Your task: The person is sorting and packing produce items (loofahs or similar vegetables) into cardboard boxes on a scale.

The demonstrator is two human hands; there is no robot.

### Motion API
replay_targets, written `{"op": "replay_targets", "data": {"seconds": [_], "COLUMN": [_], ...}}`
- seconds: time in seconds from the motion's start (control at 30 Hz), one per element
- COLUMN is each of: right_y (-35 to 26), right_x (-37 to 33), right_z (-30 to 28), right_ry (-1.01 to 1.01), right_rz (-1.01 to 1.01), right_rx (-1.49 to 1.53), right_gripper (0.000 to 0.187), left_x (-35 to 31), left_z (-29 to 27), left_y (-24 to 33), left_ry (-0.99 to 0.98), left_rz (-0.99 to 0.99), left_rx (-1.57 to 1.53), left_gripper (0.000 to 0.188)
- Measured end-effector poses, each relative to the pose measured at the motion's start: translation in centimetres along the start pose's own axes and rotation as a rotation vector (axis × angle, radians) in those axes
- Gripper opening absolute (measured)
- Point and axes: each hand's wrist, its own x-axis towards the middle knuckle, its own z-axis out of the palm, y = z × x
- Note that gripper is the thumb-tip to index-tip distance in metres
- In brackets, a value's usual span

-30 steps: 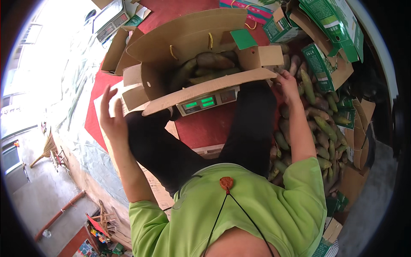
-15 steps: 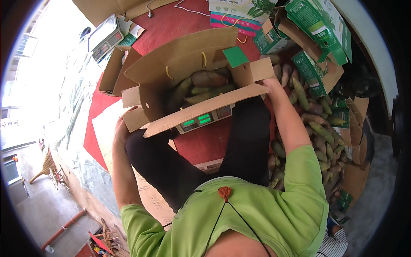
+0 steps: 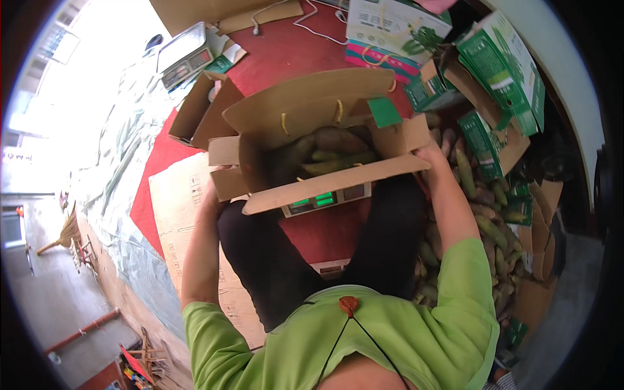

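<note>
An open cardboard box (image 3: 305, 81), its flaps spread, sits over a scale with a lit green display (image 3: 324, 199) in front of my knees. Inside lie several long green and reddish-brown root vegetables (image 3: 338, 140); yellow cord handles (image 3: 339, 112) hang on the far wall. My right hand (image 3: 429, 155) grips the box at its near right corner, fingers partly hidden by the cardboard. On the opposite side, my left hand (image 3: 210, 192) is at the box's left end, its fingers mostly behind the side flaps.
A heap of similar root vegetables (image 3: 497, 237) lies at my right, with green cartons (image 3: 504, 81) above it. Another scale (image 3: 184, 55) and a small open box (image 3: 207, 110) stand at the far left. A flat cardboard sheet (image 3: 175, 221) lies by my left leg.
The whole view has shifted, so the box and its surroundings appear farther right and lower. My left hand is more hidden behind the side flap. Both hands stay at the box's ends.
</note>
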Motion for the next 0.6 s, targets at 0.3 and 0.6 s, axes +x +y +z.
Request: {"op": "replay_targets", "data": {"seconds": [0.3, 0.6], "right_y": [-0.5, -0.7], "right_x": [0.5, 0.8], "right_z": [3.2, 13.2], "right_ry": [-0.031, -0.088], "right_rz": [0.081, 0.072], "right_rx": [0.085, -0.136], "right_gripper": [0.025, 0.024], "left_x": [0.9, -1.2], "left_z": [-0.4, -6.9], "left_y": [-1.3, 0.8], "left_ry": [0.099, 0.208], "left_rz": [0.155, 0.201], "left_rx": [0.112, -0.359], "left_gripper": [0.021, 0.023]}}
